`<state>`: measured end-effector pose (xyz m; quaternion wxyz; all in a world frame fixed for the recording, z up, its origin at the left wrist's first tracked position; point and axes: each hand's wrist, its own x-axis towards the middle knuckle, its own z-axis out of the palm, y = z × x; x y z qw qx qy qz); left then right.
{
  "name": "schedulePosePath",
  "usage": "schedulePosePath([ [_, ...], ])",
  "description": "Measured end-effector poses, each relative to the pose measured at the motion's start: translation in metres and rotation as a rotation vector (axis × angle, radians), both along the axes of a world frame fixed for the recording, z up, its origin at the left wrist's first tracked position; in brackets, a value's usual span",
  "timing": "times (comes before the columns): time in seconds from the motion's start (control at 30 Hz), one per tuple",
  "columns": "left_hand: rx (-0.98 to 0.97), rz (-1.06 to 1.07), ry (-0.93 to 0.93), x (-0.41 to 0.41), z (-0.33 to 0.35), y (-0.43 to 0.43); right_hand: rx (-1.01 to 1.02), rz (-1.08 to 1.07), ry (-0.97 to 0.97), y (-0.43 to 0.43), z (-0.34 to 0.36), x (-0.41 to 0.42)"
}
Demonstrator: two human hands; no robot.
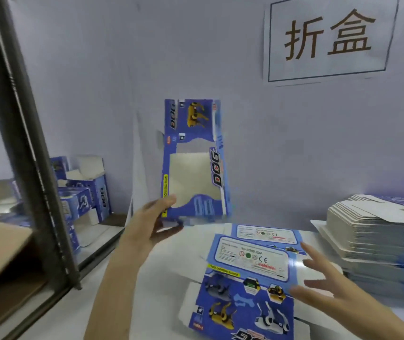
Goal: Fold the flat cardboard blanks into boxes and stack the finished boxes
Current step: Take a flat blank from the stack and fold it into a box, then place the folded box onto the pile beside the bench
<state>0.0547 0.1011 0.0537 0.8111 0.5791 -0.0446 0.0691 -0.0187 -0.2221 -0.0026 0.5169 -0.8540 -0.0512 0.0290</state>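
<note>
We pinch the lower corner of an upright windowed DOG box in our left hand, above the table. Our right hand, fingers spread and holding nothing, hovers at the edge of the next flat blank. We seem to be between boxes. Next, we likely set this one with the finished boxes at the left, then grip the blank.
</note>
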Motion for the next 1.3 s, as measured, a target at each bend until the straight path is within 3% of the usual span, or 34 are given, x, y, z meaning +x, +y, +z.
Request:
schedulePosePath([
  [0.13,-0.182,0.483,-0.113,0.020,0.039,0.021,0.061,-0.041,-0.038,0.001,0.000,-0.003],
  [0.2,-0.088,0.479,-0.217,0.021,0.052,0.013,0.050,-0.034,-0.037,0.001,-0.003,-0.001],
  [0.27,-0.045,0.302,-0.232,0.026,0.045,-0.005,-0.006,-0.008,-0.027,0.000,-0.007,-0.001],
  [0.37,0.459,-0.056,-0.268,0.019,-0.003,-0.046,-0.142,0.001,-0.005,0.000,-0.012,0.004],
  [0.47,1.181,-0.489,-0.187,0.015,-0.069,-0.093,-0.406,-0.050,-0.026,-0.004,-0.021,0.010],
  [0.53,1.579,-0.590,-0.151,0.011,-0.099,-0.116,-0.534,-0.075,0.009,-0.008,-0.027,0.013],
  [0.6,1.721,-0.572,-0.163,0.009,-0.113,-0.127,-0.623,-0.125,0.067,-0.010,-0.032,0.014],
  [0.73,1.750,-0.500,-0.184,0.011,-0.122,-0.127,-0.682,-0.320,0.104,-0.014,-0.042,0.018],
  [0.9,1.658,-0.336,-0.227,0.013,-0.122,-0.125,-0.101,-0.591,-0.094,-0.024,-0.041,0.024],
  [1.07,1.477,-0.045,-0.432,0.005,-0.090,-0.120,0.584,-0.294,-0.122,-0.041,-0.011,0.011],
  [1.17,1.447,0.165,-0.571,-0.004,-0.057,-0.105,0.725,-0.191,-0.200,-0.046,0.001,0.008],
  [1.3,1.280,0.243,-0.668,-0.017,-0.028,-0.089,0.784,-0.118,-0.302,-0.045,0.012,0.001],
])
